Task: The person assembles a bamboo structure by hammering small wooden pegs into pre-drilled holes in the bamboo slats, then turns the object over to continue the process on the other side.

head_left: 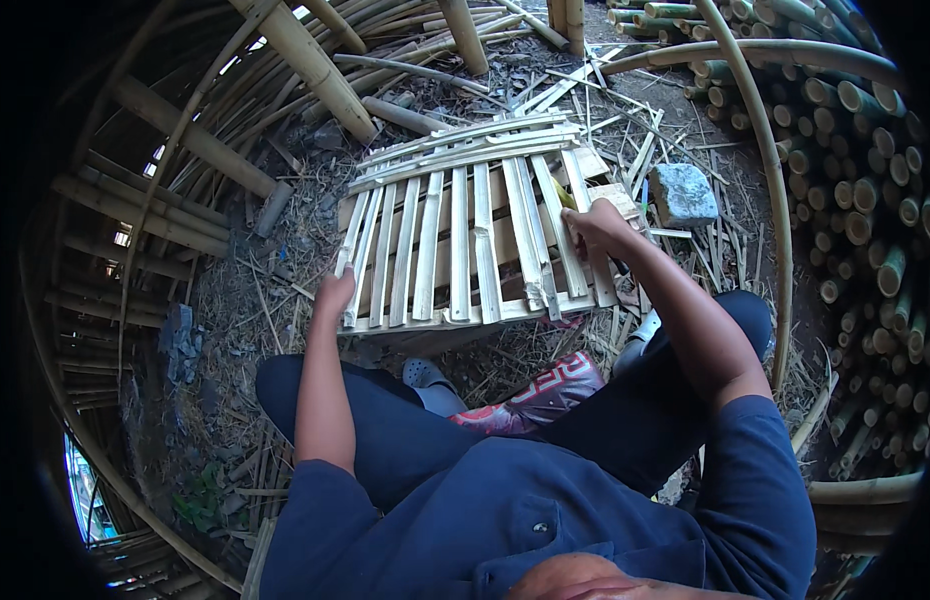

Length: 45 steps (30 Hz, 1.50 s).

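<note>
Pale split bamboo slats [430,245] lie side by side in front of me, pointing away from me with gaps between them. More slats [465,150] are stacked crosswise over their far ends. Another strip [415,325] runs along the near ends. My left hand [335,292] is closed round the near part of the leftmost slat. Over the right-hand slats, my right hand [600,228] is closed in a grip. A yellow-green piece [563,195] shows just beyond its fingers and something dark below it, but what it holds is mostly hidden.
The slats rest on a low wooden surface [505,240]. A pale stone block [683,194] sits right of it. Cut bamboo poles [860,225] are piled at the right, and thick poles [320,70] lean at the far left. A printed sack [555,395] lies between my legs.
</note>
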### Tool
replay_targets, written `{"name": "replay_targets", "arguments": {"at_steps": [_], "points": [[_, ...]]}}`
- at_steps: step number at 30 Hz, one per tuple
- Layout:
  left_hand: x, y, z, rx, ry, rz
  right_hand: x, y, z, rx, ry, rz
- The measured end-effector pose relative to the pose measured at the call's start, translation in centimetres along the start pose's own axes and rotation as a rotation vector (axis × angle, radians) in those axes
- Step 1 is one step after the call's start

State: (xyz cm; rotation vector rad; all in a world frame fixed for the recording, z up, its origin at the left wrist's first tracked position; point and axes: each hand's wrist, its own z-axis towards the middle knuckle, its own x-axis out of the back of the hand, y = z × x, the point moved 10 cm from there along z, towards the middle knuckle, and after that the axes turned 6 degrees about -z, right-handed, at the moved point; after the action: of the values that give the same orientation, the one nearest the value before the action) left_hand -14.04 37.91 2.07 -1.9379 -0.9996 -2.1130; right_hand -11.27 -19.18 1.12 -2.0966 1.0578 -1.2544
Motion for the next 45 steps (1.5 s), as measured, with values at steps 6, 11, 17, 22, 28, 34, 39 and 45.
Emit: {"name": "replay_targets", "arguments": {"at_steps": [6, 11, 17, 22, 28, 34, 39, 45], "points": [[-4.2, -1.4, -0.5, 0.061, -0.178, -0.175, 3.7, 0.6, 1.2, 0.080, 0.087, -0.618], [-3.6, -4.7, -1.1, 0.025, -0.168, -0.293, 3.2, 1.1, 1.2, 0.011, 0.089, -0.808], [-0.5, -1.2, -4.4, -0.097, -0.261, -0.207, 0.5, 3.7, 0.6, 0.111, -0.097, -0.914], [2.5, 15.1, -19.2, -0.887, -0.499, -0.356, 0.7, 3.8, 1.1, 0.222, -0.036, -0.879], [-4.6, 17.4, -26.4, -1.114, -0.409, 0.000, 5.3, 2.3, -0.6, 0.288, 0.328, -0.729], [-5.0, 17.4, -26.6, -1.270, -0.124, 0.004, 7.3, 2.0, -2.7, 0.065, 0.408, -0.783], [-2.4, 19.0, -26.1, -1.314, -0.109, -0.078, 11.8, 2.8, -5.1, -0.035, 0.427, -0.709], [-1.5, 19.6, -26.5, -1.331, -0.085, -0.124, 15.1, 2.7, -8.3, -0.022, 0.316, -0.713]]}}
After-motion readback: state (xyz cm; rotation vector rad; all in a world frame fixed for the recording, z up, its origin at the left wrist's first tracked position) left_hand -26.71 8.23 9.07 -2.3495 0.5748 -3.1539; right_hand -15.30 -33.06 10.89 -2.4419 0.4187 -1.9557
